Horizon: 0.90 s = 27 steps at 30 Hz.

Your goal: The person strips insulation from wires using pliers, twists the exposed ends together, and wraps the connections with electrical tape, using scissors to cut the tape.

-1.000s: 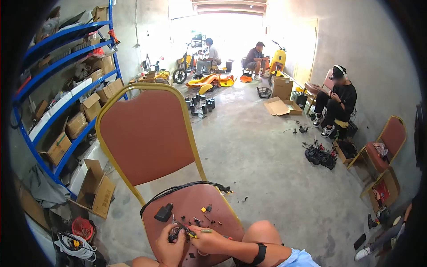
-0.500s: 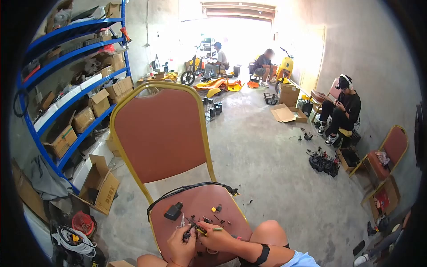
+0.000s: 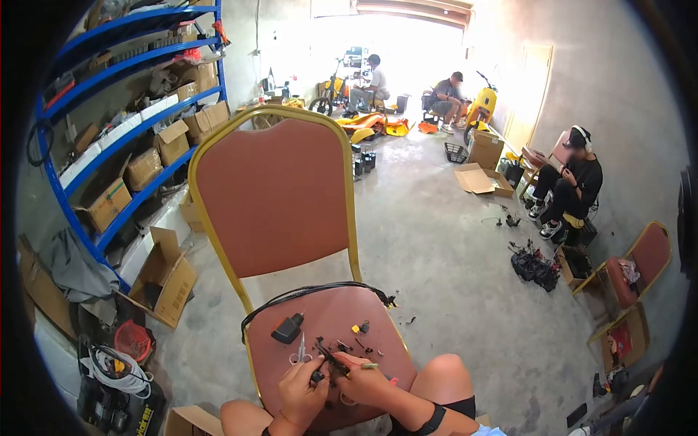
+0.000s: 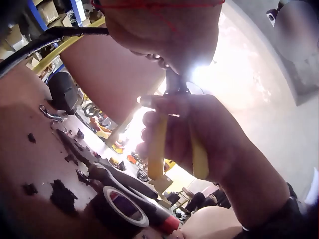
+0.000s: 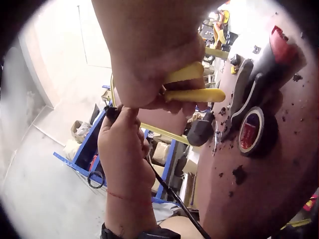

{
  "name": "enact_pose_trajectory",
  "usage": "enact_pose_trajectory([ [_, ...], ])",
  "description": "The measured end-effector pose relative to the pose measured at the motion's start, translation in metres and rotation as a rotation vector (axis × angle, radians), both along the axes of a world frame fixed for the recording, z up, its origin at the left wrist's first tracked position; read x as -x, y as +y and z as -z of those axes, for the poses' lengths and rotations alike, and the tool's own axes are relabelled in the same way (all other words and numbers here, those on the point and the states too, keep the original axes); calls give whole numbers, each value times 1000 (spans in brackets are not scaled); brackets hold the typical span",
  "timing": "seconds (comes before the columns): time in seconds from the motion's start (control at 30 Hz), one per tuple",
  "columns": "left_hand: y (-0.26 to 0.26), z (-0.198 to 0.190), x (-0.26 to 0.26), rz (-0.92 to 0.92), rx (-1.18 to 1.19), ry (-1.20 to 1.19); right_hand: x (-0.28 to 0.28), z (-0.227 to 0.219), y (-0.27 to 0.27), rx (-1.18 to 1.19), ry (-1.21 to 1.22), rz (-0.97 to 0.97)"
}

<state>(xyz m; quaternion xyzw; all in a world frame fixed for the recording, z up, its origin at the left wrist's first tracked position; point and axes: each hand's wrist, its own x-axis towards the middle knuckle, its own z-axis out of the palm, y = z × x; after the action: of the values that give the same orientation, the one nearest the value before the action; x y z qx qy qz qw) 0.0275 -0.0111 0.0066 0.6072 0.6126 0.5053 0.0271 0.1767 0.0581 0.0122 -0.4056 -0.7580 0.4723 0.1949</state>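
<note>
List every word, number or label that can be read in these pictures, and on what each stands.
No text can be read.
Black case on the floor: pale lettering, too blurred to read.
Cardboard boxes on the blue shelves: no legible print.
Tape roll on the chair seat: no writing visible.

My right hand (image 4: 199, 134) grips the yellow-handled pliers (image 4: 177, 144), whose nose meets my left hand (image 4: 164, 30) above, over the red seat (image 4: 20, 174) bearing a tape roll (image 4: 124, 206), black debris (image 4: 62, 194) and a black cable (image 4: 55, 35).
</note>
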Motion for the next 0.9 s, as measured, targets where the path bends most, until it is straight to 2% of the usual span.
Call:
enact_pose_trajectory([
  [0.1,5,-1,-6,26,-71,36,-8,-1,-1,6,-1,27],
  [0.17,3,-3,-6,31,-80,54,-6,6,-3,-103,61,51],
  [0.23,1,-7,-7,29,-51,56,-4,25,-3,-337,177,64],
  [0.43,2,-15,-9,41,-64,88,-6,30,0,-181,201,54],
  [0.8,7,-2,-3,36,-92,100,-3,35,7,-216,217,27],
  [0.9,5,-1,-3,39,-86,101,-3,26,5,-106,203,15],
])
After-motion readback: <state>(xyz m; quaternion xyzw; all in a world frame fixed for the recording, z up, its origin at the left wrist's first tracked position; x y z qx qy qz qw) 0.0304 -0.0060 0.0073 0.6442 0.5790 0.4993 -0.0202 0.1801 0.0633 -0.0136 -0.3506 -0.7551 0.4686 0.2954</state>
